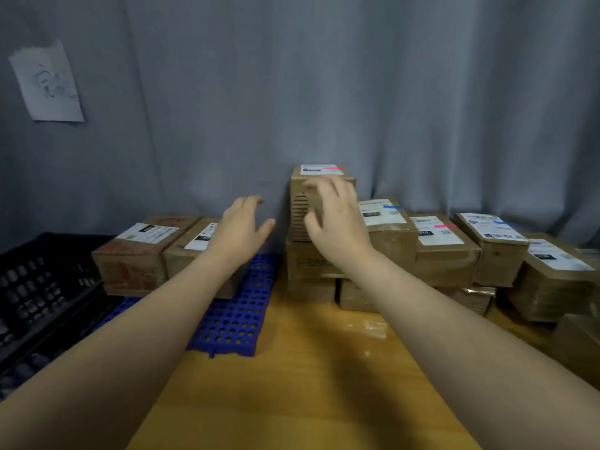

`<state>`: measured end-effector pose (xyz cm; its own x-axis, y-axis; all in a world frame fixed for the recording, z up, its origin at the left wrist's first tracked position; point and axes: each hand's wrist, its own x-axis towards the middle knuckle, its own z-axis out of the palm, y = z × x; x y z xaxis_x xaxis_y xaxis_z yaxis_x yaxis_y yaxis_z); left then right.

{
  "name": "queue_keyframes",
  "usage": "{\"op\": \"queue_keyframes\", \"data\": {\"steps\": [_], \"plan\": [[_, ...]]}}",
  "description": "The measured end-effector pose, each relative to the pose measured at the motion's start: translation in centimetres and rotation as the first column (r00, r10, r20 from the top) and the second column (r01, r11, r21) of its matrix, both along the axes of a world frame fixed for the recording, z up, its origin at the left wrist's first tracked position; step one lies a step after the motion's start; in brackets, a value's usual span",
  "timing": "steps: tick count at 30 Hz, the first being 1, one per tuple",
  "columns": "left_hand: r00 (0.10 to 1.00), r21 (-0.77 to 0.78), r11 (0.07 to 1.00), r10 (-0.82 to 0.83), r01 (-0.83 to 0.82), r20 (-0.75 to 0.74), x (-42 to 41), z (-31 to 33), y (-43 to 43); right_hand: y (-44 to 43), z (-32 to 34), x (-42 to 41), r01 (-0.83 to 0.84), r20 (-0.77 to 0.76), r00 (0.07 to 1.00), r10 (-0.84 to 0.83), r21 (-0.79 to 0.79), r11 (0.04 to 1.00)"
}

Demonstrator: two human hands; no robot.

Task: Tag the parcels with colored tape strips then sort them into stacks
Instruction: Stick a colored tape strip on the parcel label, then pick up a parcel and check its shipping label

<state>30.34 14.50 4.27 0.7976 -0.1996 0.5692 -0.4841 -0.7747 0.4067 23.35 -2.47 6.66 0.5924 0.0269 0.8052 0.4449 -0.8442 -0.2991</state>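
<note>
Pink strip [333, 168] tags top box [321, 190]; my right hand [337, 219] spread on it, left hand [242, 224] open, empty. Two boxes [139, 251] w/o tape left.

This looks like a small parcel-sorting corner, more makeshift packing room than shop. Brown cardboard parcels [444, 248] with white shipping labels [440, 230] crowd the back of a wooden tabletop [292, 384], some marked with pink or blue tape strips. A blue perforated mat [233, 323] and a black plastic crate [39, 287] sit at the left. A grey curtain [324, 76] hangs behind, a paper sheet [47, 82] pinned to it.
</note>
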Motion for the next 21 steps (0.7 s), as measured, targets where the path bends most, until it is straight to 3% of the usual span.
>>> {"op": "queue_keyframes", "data": {"steps": [2, 5, 8, 11, 15, 18, 21], "plan": [[0.996, 0.139, 0.987, 0.089, -0.084, -0.031, -0.6, -2.3, 2.9, 1.9, -1.6, -0.9, -0.121, -0.038, 0.992, 0.119, -0.038, 0.992], [0.962, 0.363, 0.906, 0.263, -0.219, -0.076, -1.4, -5.7, 6.6, 4.3, -5.0, -1.2, -0.204, -0.229, 0.955, 0.19, -0.035, 0.978], [0.947, 0.447, 0.853, 0.318, -0.268, -0.038, -1.3, -7.5, 8.7, 5.8, -7.9, -0.4, -0.134, -0.422, 0.887, 0.19, 0.158, 0.978], [0.948, 0.454, 0.841, 0.315, -0.295, 0.033, -0.1, -8.1, 9.7, 6.9, -9.7, 1.4, 0.015, -0.56, 0.805, 0.195, 0.347, 0.938], [0.898, 0.389, 0.821, 0.439, -0.418, 0.036, 2.6, -7.6, 10.9, 9.0, -10.6, 5.1, 0.102, -0.636, 0.741, 0.216, 0.424, 0.9], [0.862, 0.482, 0.773, 0.502, -0.412, -0.068, 4.0, -7.8, 11.5, 11.5, -10.7, 7.4, 0.095, -0.669, 0.685, 0.288, 0.474, 0.875], [0.908, 0.401, 0.842, 0.416, -0.362, -0.055, 3.8, -8.8, 11.0, 13.7, -11.6, 8.3, 0.054, -0.635, 0.65, 0.417, 0.586, 0.809]]}}
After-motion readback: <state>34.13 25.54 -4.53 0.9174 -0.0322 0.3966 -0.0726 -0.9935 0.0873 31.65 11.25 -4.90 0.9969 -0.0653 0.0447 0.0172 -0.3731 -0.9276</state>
